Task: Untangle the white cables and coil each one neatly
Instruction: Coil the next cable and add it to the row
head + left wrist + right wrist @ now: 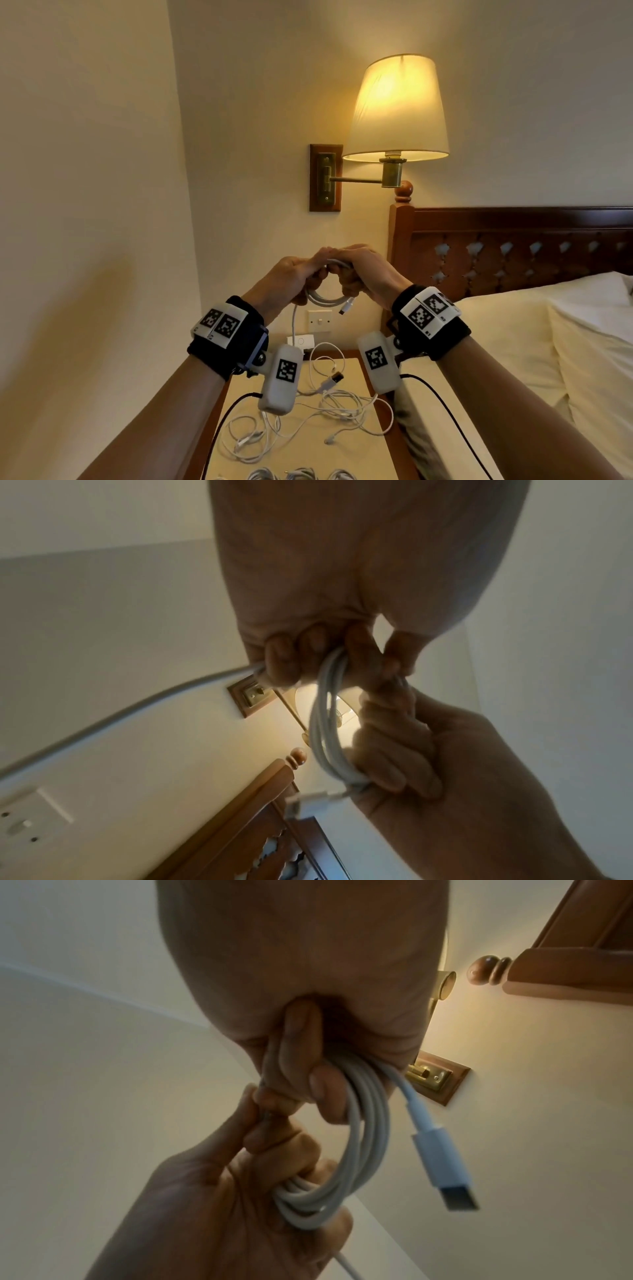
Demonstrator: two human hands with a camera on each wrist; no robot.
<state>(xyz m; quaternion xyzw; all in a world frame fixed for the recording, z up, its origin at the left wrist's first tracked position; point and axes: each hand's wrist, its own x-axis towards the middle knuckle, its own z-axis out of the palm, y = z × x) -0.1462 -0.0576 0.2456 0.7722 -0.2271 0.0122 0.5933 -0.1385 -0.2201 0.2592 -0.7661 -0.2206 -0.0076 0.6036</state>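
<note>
Both hands are holding a white cable (327,298) up above the table (356,448), the left hand (291,277) and right hand (368,270) each clenching the coil so its loops stay together. Its tail is hanging toward the tangled cables (308,418) lying below, probably awaiting winding.

Smooth white plastic-sheathed cable coil (363,1139), faintly glossy, its USB plug (457,1198) tipped in dull metal. Beyond it a polished, carved reddish wood headboard (513,253), a brushed brass lamp arm (356,179), a matt pleated cream fabric shade (397,106), and soft cream cloth bedding (507,342).
</note>
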